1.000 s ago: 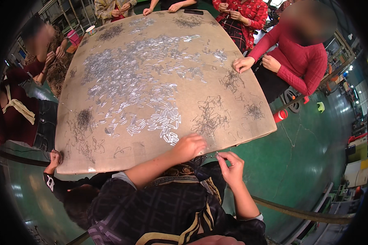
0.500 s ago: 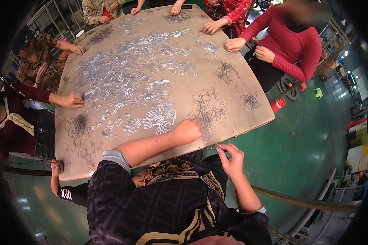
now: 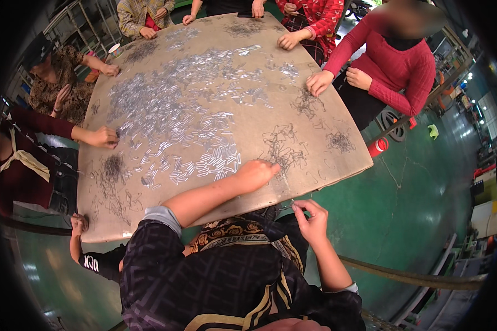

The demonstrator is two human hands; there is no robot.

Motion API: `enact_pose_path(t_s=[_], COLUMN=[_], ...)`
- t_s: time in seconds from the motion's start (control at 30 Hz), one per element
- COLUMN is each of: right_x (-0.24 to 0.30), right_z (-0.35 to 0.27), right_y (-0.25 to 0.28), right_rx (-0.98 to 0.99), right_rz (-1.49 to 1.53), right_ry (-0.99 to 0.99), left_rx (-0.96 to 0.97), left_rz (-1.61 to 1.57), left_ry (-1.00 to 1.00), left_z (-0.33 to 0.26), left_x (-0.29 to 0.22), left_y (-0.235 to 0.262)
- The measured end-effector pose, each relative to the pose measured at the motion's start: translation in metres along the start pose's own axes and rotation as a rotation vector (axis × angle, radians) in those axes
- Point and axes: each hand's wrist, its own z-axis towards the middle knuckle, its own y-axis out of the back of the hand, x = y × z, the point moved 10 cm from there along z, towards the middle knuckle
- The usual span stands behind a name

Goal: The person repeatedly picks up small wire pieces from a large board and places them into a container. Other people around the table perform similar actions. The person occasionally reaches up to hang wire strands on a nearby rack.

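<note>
My left hand [image 3: 257,175] reaches across the table's near edge, fingertips pinched together at the near side of a loose pile of thin dark wire pieces [image 3: 284,144]. Anything between those fingertips is too small to make out. Just off the table's front edge, my right hand [image 3: 313,219] pinches a small metal wire piece [image 3: 293,204] between thumb and fingers. Left of my left hand, many shiny silver elongated links [image 3: 218,160] lie spread over the brown-covered table [image 3: 248,201].
Co-workers stand around the table; one in a red sweater [image 3: 400,60] has a hand [image 3: 319,83] at another wire pile [image 3: 309,103]. A sleeved arm [image 3: 99,259] reaches the near left corner. A red cylinder [image 3: 377,147] stands beyond the right edge, above green floor [image 3: 381,204].
My left hand has shifted slightly right, its fingertips now reaching to the wire pile. My right hand stays nearly in place. The red-sweatered person's hand has moved onto a wire pile.
</note>
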Motion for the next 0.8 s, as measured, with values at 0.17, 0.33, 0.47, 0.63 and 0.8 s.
enact_pose_path(t_s=[0.17,0.33,0.47,0.63,0.8], right_x=[-0.003,-0.004,-0.004,-0.004,0.003], right_z=[-0.001,0.000,0.002,0.004,0.005], right_y=[0.001,-0.002,-0.006,-0.010,-0.010], right_rx=[-0.009,-0.012,0.003,0.006,0.026], right_rz=[0.006,0.007,0.032,0.033,0.027], right_ry=[-0.004,0.010,-0.035,0.017,0.012], left_rx=[-0.023,-0.053,-0.038,-0.019,-0.053], left_rz=[-0.697,-1.050,-1.297,-1.506,-1.601], left_ry=[0.326,0.535,0.607,0.562,0.510], left_z=[-0.013,-0.037,-0.045,-0.046,-0.047], left_x=[0.041,0.059,0.048,0.012,-0.027], left_y=[0.014,-0.017,-0.019,0.004,0.020])
